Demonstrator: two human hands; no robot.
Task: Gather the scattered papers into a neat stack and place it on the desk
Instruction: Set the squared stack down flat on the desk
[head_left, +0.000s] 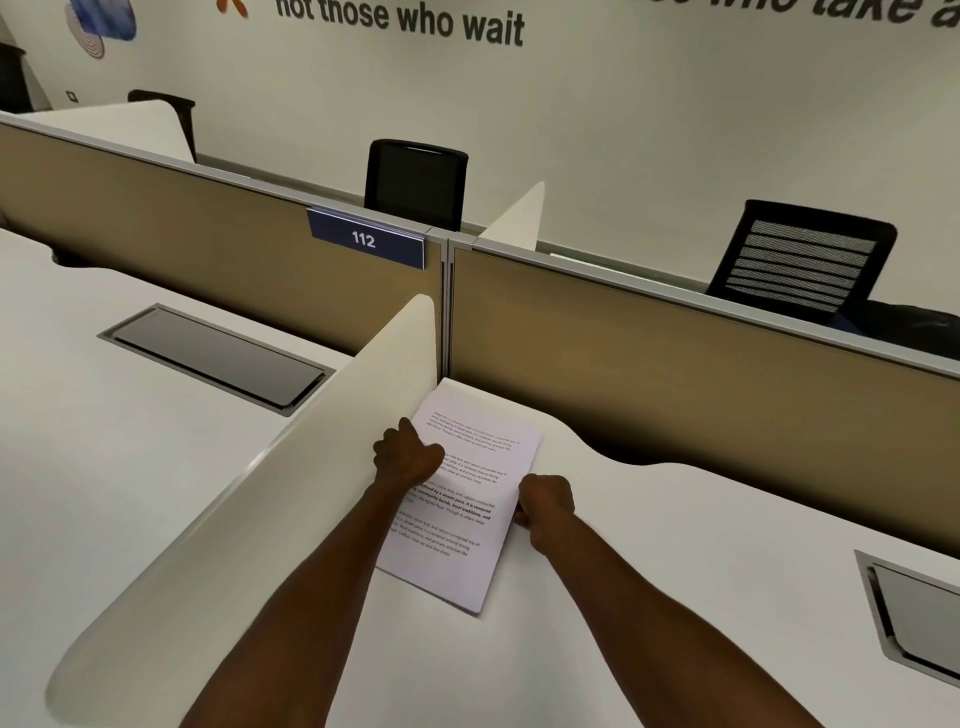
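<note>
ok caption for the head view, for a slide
Both hands, left and right, hold a paper stack on the desk beside the divider.

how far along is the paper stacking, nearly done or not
Nearly done. The papers already form one squared stack lying on the desk beside the white divider. The left hand and right hand grip its side edges. Left: let go; no loose sheets are visible.
</note>
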